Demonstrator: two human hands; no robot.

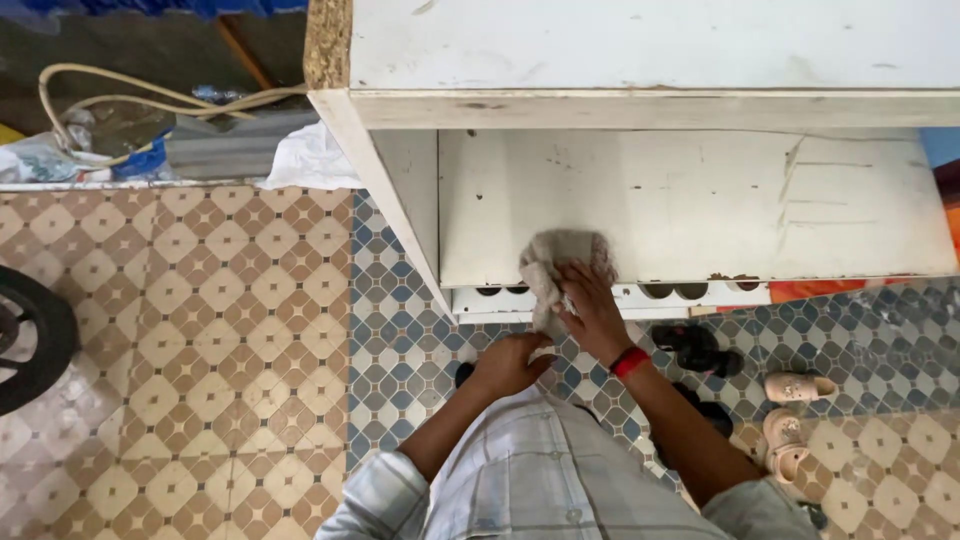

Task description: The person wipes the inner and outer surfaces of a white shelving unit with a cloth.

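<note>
The right hand point(592, 305), a red band at its wrist, pressed a crumpled grey cloth point(556, 268) flat-fingered against the front edge of the white shelf board point(700, 205), while the left hand point(512, 362) hung loosely curled and holding nothing just below it. The cloth's loose tail drooped over the edge, so it looked liable to slip off and drop onto the tiled floor point(400, 330) if the press eased. Grit pushed forward could likewise have fallen on the dark sandals point(700, 348) nearby
</note>
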